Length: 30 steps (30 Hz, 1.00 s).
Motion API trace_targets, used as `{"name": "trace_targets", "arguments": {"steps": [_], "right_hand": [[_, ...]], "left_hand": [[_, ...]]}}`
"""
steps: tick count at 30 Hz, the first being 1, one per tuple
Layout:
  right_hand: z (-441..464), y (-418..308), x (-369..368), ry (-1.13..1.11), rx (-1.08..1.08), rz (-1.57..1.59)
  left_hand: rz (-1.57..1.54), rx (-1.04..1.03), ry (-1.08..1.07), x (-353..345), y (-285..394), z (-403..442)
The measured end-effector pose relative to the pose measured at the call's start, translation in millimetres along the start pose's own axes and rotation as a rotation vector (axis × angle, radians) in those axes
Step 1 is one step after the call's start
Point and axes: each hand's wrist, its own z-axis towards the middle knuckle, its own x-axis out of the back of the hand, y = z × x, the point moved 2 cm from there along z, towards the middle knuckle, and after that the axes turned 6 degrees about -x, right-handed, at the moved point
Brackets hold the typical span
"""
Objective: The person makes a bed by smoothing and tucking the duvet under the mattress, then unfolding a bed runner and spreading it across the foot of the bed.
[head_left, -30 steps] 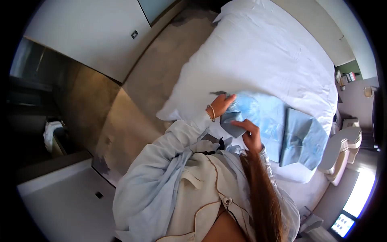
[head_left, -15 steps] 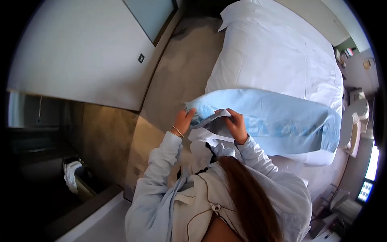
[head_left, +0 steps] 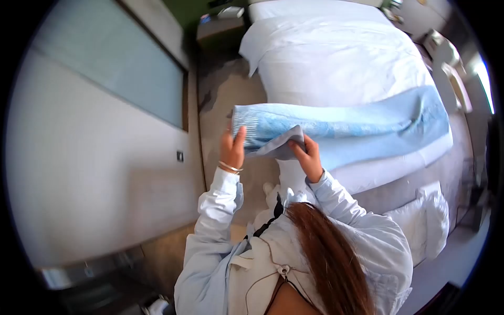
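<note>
A long light-blue bed runner (head_left: 362, 123) lies across the foot of the white bed (head_left: 336, 63), its near end lifted past the bed's left side. At that end, my left hand (head_left: 232, 147) grips the striped edge, thumb on top and fingers behind the cloth. My right hand (head_left: 308, 156) pinches a turned-up grey-blue corner of the underside between thumb and fingers. The runner's right end is wrinkled and rests on the bed.
Beyond the bed's left side is a nightstand (head_left: 220, 27) with small items on it. A pale wall with a frosted panel (head_left: 131, 63) stands on the left. White pillows (head_left: 422, 223) are at the lower right, and a chair (head_left: 455, 86) stands right of the bed.
The runner was partly folded on the bed and now stretches across its foot. Both hands keep hold of its left end, my left hand having moved left with the edge. The view has turned.
</note>
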Motion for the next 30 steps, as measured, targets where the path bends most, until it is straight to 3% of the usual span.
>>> {"name": "trace_targets", "arguments": {"steps": [3, 5, 6, 7, 10, 11, 12, 14, 15, 18, 19, 21, 22, 24, 25, 27, 29, 30], "right_hand": [[23.3, -22.4, -12.3, 0.06, 0.024, -0.007], [26.5, -20.2, -15.8, 0.137, 0.017, -0.019], [27.1, -16.0, -22.4, 0.082, 0.01, -0.08], [29.6, -12.8, -24.7, 0.029, 0.007, -0.136], [30.2, 7.0, -40.0, -0.171, 0.03, -0.517], [27.6, 9.0, -50.1, -0.243, -0.008, -0.618], [25.9, 29.0, -59.1, -0.268, -0.01, -0.646], [29.2, 61.0, -69.6, -0.334, -0.119, -0.695], [33.3, 78.7, -71.0, -0.312, -0.147, -0.704], [49.7, 89.3, -63.2, -0.05, -0.288, -0.744], [57.8, 89.6, -57.0, 0.061, -0.284, -0.734], [64.3, 81.2, -38.6, 0.348, -0.282, -0.741], [67.4, 69.8, -30.8, 0.434, -0.35, -0.776], [69.5, 43.9, -27.9, 0.563, -0.383, -0.751], [67.1, 33.4, -28.9, 0.615, -0.382, -0.78], [55.8, 35.2, -45.9, 0.575, -0.446, -0.794], [43.7, 62.2, -76.2, 0.412, -0.724, -0.864], [33.5, 95.2, -95.1, 0.409, -0.794, -0.852]], "left_hand": [[-0.033, -0.253, 0.23, 14.1, 5.3, 48.4], [0.012, -0.136, 0.348, 24.4, -35.4, 56.0], [-0.121, 0.068, 0.356, 34.2, -74.7, 56.8], [-0.315, 0.177, 0.41, 29.7, -78.1, 56.4], [-0.548, 0.426, 0.409, 25.2, -185.6, 36.1], [-0.354, 0.484, 0.3, 29.6, -220.1, 22.0], [-0.397, 0.593, 0.219, 29.1, -242.8, 13.3], [-0.394, 0.523, 0.113, 21.3, -301.5, 3.9], [-0.22, 0.464, 0.026, 17.6, -287.2, 16.1], [-0.025, 0.634, -0.331, 10.2, -280.1, 58.2], [-0.034, 0.616, -0.359, -0.3, -274.9, 82.7], [-0.215, 0.175, -0.777, -16.4, -256.9, 119.0], [-0.231, 0.165, -0.81, -16.9, -255.5, 135.1], [-0.334, 0.391, -1.393, -33.5, -254.7, 154.5], [-0.289, 0.386, -1.625, -34.8, -256.7, 157.5], [0.135, 0.398, -2.12, -35.3, -282.8, 155.2], [0.537, 0.51, -2.382, -38.6, -310.9, 150.0], [0.64, 0.503, -2.375, -39.9, -325.4, 152.4]]}}
